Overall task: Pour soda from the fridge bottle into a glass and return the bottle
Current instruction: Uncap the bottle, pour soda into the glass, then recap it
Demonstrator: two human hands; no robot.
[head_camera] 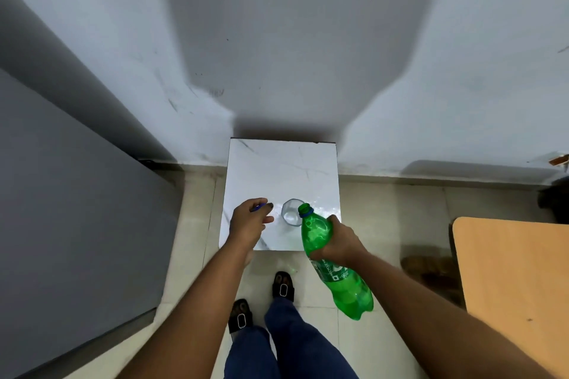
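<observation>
Right hand (340,240) is wrapped around the upper body of the green soda bottle (331,258), fingers closed on it just above the label, thumb side toward the near edge. Bottle is tilted hard, open neck (304,209) pointing far-left with its mouth right at the rim of the glass (292,212), base hanging back toward the person's right. Cap is off, only the blue ring is left on the neck. Grip that high probably gives control of the tilt so the mouth stays over the glass. No stream visible, and the glass looks empty or close to it (hard to tell, it's clear glass seen from above). So I'd judge this as the very start of the pour.

Left hand (251,221) hovers over the near-left part of the small white marble-look table (277,169), just left of the glass and not touching it. Fingers are curled loosely with something small and blue pinched at the fingertips, likely the bottle cap (258,208) (mostly hidden, can't be sure). Keeping it in hand makes sense for recapping afterward.

Both forearms reach forward and down from the near edge, right wrist rolled inward to tip the bottle.

The glass stands on the near-right part of the table, close to the edge. A grey panel at far left may be the fridge (61,194); a wooden tabletop (511,271) is at right.
</observation>
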